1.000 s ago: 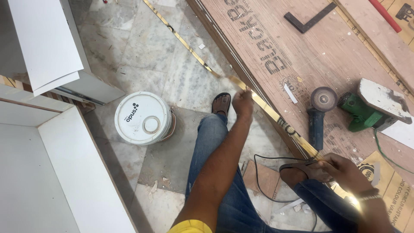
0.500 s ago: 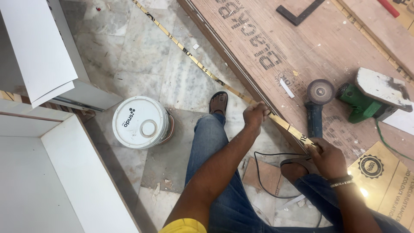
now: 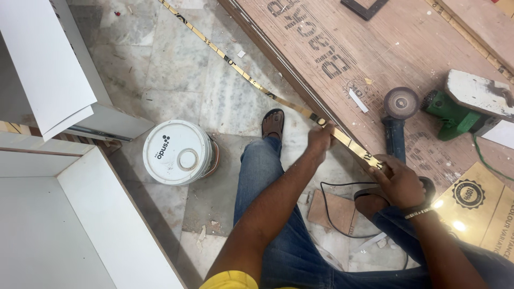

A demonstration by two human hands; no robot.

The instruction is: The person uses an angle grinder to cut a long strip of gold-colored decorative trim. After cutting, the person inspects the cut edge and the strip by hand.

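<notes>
Your left hand (image 3: 320, 140) pinches a long, thin yellow strip (image 3: 251, 81), fingers closed on it. Your right hand (image 3: 400, 182) grips the same strip at its near end, closed around it. The strip runs from your hands away to the upper left, slanting over the marble floor (image 3: 176, 69) beside a plywood sheet (image 3: 332, 48). Just beyond your right hand, an angle grinder (image 3: 399, 115) lies on the plywood, with a green power tool (image 3: 455, 115) further right. Left of your left hand stands a white bucket (image 3: 179, 152), near your sandalled foot (image 3: 273, 124).
</notes>
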